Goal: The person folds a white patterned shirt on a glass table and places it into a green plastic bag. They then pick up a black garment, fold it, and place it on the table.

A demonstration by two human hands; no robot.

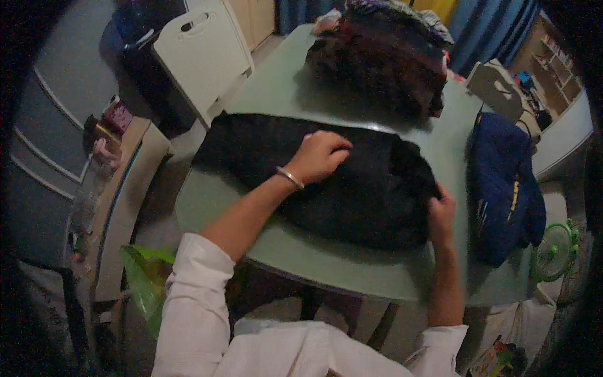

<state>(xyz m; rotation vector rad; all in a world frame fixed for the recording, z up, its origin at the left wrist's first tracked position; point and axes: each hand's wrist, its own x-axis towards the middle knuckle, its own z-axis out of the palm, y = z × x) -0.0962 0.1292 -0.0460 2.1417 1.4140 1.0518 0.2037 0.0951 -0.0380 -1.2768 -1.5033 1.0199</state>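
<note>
A folded black garment (339, 188) lies across the pale green tabletop in front of me. My left hand (321, 158), with a silver bangle at the wrist, rests on the middle of the cloth with its fingers curled. Whether those fingers pinch any fabric is not visible. At the garment's right end, my right hand (442, 214) grips the edge between thumb and fingers. The garment's details are lost in the dark fabric.
A heap of dark clothes (377, 66) sits at the table's (264, 85) far side. A navy garment (501, 188) lies along the right edge, near a green fan (556, 252). A white folding chair (202, 56) stands far left; a narrow cabinet (120, 212) lines the left side.
</note>
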